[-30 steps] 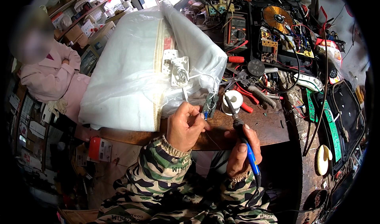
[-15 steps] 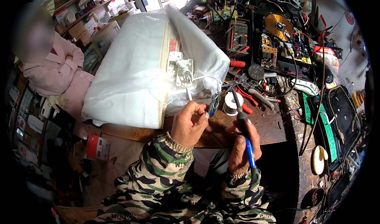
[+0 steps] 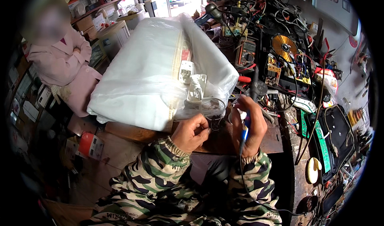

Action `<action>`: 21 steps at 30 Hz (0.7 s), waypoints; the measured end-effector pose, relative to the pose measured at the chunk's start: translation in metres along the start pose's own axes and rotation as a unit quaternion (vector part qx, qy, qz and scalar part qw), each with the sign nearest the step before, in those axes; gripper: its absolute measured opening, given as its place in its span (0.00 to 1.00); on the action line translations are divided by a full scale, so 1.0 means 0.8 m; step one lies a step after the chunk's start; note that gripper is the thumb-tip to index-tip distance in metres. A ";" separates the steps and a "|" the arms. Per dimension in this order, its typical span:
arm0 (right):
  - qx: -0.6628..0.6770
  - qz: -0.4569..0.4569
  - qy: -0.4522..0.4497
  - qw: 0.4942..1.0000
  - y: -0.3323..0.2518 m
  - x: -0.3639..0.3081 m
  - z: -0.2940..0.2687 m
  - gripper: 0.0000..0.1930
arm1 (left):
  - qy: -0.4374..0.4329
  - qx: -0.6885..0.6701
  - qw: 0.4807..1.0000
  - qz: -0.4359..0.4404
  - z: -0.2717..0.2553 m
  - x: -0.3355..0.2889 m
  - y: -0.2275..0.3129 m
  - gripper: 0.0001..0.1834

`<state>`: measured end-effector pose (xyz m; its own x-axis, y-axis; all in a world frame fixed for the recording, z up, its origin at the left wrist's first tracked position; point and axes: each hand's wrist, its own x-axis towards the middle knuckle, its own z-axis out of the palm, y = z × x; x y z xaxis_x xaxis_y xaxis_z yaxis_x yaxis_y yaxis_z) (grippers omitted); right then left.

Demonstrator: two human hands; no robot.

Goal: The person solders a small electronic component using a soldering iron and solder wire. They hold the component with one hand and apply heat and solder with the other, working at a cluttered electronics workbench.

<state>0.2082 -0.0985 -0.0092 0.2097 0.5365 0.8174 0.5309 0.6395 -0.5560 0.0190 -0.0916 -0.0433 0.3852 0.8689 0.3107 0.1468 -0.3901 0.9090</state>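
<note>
My right hand (image 3: 255,127) is wrapped round a soldering iron (image 3: 245,131) with a blue handle. Its dark tip end points up and away, and its cord hangs down past my right sleeve. To the left, my left hand (image 3: 190,133) is closed in a pinch near the table's front edge; what sits between thumb and forefinger is too small to make out. Just beyond my left fingers, a white socket unit (image 3: 197,88) with its cord lies on a big plastic-wrapped white bundle (image 3: 134,74). A white spool is mostly hidden behind my right hand.
Pliers and a red handle (image 3: 244,79) lie beyond my right hand, near a multimeter (image 3: 246,52). An opened appliance with a copper coil (image 3: 284,45) stands farther back. Green circuit boards (image 3: 322,146) are at the right. A person in pink (image 3: 66,62) stands at the left.
The soldering iron has swung more upright as my right hand turned and rose slightly. My left hand moved a little nearer, and the small dark piece beside its fingers no longer shows clearly.
</note>
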 end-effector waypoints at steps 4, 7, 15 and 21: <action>-0.010 -0.091 -0.223 0.970 -0.017 0.066 0.042 0.26 | 0.058 0.117 0.988 0.088 -0.006 -0.007 0.009 0.07; -0.109 -0.162 -0.312 0.930 -0.008 0.089 0.061 0.30 | 0.004 0.101 0.993 0.066 0.005 0.003 0.000 0.10; -0.145 -0.105 -0.419 0.890 0.009 0.086 0.125 0.23 | 0.015 0.160 0.986 0.043 -0.008 -0.005 0.014 0.15; -0.095 -0.112 -0.252 0.957 0.002 0.081 0.136 0.21 | 0.064 0.146 0.985 0.064 -0.002 -0.004 -0.008 0.14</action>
<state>0.1334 -0.0027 0.0262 -0.3233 0.6252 0.7103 0.6655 0.6839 -0.2990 0.0153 -0.0911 -0.0496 0.3031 0.8305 0.4673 0.3676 -0.5543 0.7467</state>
